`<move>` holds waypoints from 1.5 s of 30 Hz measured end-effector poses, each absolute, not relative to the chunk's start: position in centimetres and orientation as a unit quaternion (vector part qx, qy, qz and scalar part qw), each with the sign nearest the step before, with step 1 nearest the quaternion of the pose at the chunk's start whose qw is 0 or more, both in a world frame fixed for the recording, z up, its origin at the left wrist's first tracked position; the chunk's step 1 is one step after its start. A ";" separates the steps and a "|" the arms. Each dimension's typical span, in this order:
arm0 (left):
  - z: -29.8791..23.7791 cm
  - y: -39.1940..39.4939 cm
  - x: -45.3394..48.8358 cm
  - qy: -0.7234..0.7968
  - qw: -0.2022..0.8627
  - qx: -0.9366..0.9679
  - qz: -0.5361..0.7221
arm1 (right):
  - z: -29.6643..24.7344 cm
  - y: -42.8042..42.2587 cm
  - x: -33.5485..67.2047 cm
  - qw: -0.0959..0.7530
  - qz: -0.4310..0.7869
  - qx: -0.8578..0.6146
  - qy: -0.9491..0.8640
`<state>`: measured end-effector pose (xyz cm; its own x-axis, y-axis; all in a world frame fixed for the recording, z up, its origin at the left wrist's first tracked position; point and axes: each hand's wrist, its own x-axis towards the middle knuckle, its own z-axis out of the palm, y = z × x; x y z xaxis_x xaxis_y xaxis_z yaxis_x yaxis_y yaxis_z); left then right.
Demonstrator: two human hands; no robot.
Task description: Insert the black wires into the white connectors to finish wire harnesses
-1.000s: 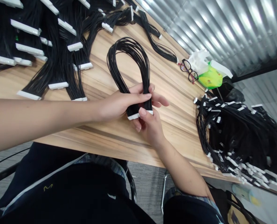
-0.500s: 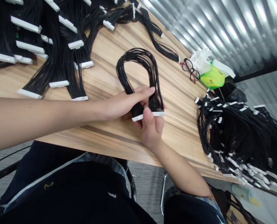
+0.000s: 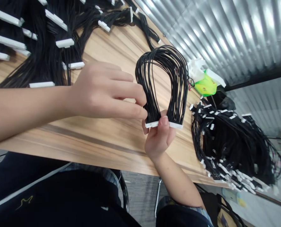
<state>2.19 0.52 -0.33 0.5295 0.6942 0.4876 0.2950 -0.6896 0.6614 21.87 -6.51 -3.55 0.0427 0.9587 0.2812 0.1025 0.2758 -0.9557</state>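
Head camera looks down at a wooden table (image 3: 112, 148), and a loop of black wires (image 3: 165, 53) is held up just right of the middle of the frame. Both ends of the loop go into a long white plastic connector strip (image 3: 164, 125) at the bottom of the loop. The right hand (image 3: 159, 135) holds that strip tight, with the thumb pressed on its front. The left hand (image 3: 102, 91) comes in from the left side, and its fingertips (image 3: 142, 114) touch the wires just above the strip, but you cannot tell if they squeeze. More black wire bundles (image 3: 45, 53) with white connectors lie at the upper left, and a big messy pile of them (image 3: 225, 142) sits at the right, near a green bag (image 3: 206, 85)
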 end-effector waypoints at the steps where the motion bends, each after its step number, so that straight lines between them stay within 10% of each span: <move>1: -0.4 0.5 2.2 0.291 0.258 0.843 0.371 | -3.7 -6.6 21.9 0.549 0.383 -0.466 -0.579; 21: -1.5 -3.4 3.4 0.107 0.379 0.857 0.331 | -2.8 -4.3 22.0 0.627 0.257 -0.482 -0.556; 27: -2.1 -2.7 2.6 0.322 0.253 0.826 0.387 | -3.0 -5.2 21.7 0.638 0.310 -0.465 -0.529; 40: -2.2 -1.1 2.1 0.187 -0.135 0.884 0.407 | -3.8 -5.6 21.7 0.618 0.334 -0.402 -0.587; 45: -0.7 -0.2 2.6 0.192 -0.107 0.916 0.337 | -4.2 -5.5 22.2 0.591 0.344 -0.386 -0.619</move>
